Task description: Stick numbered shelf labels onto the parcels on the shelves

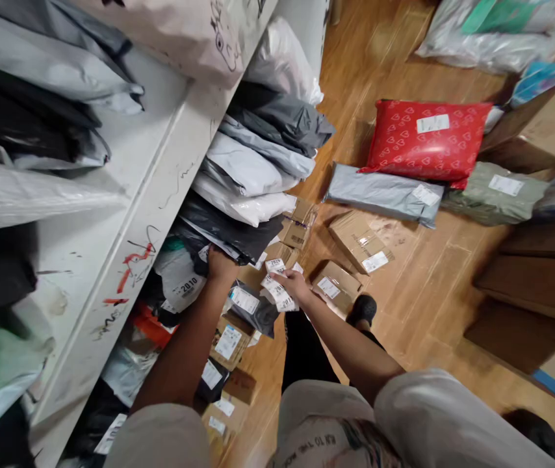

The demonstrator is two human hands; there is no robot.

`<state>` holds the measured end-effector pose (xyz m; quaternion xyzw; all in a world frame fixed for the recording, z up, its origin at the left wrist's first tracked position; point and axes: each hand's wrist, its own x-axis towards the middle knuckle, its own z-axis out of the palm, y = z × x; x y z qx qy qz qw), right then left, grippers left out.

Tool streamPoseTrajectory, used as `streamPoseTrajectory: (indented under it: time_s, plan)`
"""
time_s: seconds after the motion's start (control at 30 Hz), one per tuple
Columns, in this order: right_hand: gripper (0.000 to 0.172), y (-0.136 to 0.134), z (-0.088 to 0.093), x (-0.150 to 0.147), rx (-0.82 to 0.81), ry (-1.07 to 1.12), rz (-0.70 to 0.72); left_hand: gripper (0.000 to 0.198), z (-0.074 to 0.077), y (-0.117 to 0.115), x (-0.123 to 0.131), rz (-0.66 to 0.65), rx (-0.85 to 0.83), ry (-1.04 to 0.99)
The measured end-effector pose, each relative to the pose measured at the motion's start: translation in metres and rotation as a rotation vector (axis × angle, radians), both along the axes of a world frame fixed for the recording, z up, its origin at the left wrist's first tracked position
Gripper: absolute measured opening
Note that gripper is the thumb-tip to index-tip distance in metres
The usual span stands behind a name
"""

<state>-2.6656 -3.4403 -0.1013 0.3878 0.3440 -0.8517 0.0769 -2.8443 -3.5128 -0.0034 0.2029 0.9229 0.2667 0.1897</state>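
Head view: my right hand [293, 285] pinches numbered labels [286, 301]; my left hand [221, 264] meets the black bag [241, 229], finger closure hidden. I judge I'm handling that bag; moving it calls for firm purchase. Beyond my right fingers sits a cardboard box [340, 278].

White stickers with black numbers [279, 292] poke out of the right hand [292, 285]; a floppy black bag [238, 224] lies against the left hand [221, 264].
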Motion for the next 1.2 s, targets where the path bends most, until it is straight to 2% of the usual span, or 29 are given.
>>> streamPoseTrajectory:
  time_s: [0.13,0.17,0.2,0.27,0.33,0.43,0.53,0.6,0.67,0.73,0.83,0.97,1.07,1.13,1.2]
  plan:
    - [0.047,0.023,0.018,0.041,-0.077,0.075,0.009,0.051,0.024,-0.014,0.031,0.109,-0.144,0.398]
    - [0.045,0.026,0.023,0.045,-0.093,0.109,0.005,0.049,0.032,-0.017,0.037,0.089,-0.179,0.492]
    - [0.043,0.028,0.028,0.047,-0.106,0.145,0.005,0.042,0.039,-0.019,0.041,0.027,-0.202,0.546]
    - [0.04,0.031,0.034,0.043,-0.111,0.218,0.043,0.027,0.053,-0.02,0.041,-0.183,-0.228,0.553]
    - [0.04,0.031,0.038,0.031,-0.014,0.301,0.106,0.027,0.063,-0.017,0.033,-0.345,-0.292,0.547]
    - [0.036,0.035,0.042,0.012,0.367,0.462,0.201,0.037,0.071,-0.007,0.012,-0.394,-0.436,0.581]
    - [0.029,0.046,0.048,0.001,0.772,0.593,0.284,0.028,0.069,0.003,-0.007,-0.26,-0.498,0.629]
    - [0.024,0.053,0.053,0.0,0.984,0.596,0.331,0.033,0.064,0.009,-0.014,-0.199,-0.48,0.638]
    - [0.021,0.059,0.059,0.002,1.163,0.509,0.361,0.034,0.058,0.013,-0.018,-0.292,-0.472,0.57]
    - [0.018,0.062,0.062,0.004,1.275,0.426,0.359,0.03,0.052,0.015,-0.021,-0.47,-0.506,0.403]
    - [0.019,0.063,0.061,0.003,1.31,0.436,0.35,0.025,0.043,0.012,-0.028,-0.63,-0.576,0.172]
    - [0.018,0.063,0.058,-0.001,1.408,0.319,0.33,0.029,0.037,0.006,-0.042,-0.642,-0.574,0.098]
    - [0.016,0.069,0.067,-0.001,1.476,0.155,0.262,0.032,0.036,0.004,-0.049,-0.624,-0.546,0.036]
    - [0.016,0.074,0.075,-0.001,1.419,0.139,0.204,0.034,0.038,0.004,-0.051,-0.613,-0.514,-0.005]
    - [0.019,0.074,0.078,-0.004,1.216,0.257,0.184,0.036,0.04,0.005,-0.051,-0.579,-0.462,-0.065]
